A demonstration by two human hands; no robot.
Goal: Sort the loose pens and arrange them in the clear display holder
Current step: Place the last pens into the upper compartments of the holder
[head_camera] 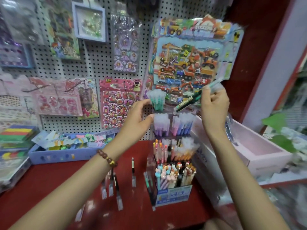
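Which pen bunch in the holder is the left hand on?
The green bunch, alone on the top tier; the left hand grips it. The purple bunch and blue bunch stand one tier lower.

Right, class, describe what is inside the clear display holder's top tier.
Teal pens stand caps-up in its left side, where the left hand grips the holder. Loose pens in the right hand cover its right side.

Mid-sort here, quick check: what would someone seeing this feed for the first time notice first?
The bright construction-vehicle sticker sheet on the pegboard dominates the upper right. In front of it the right hand grips green pens above the clear display holder, while the left hand touches the teal pens in its top tier. Loose pens lie on the red counter left of it.
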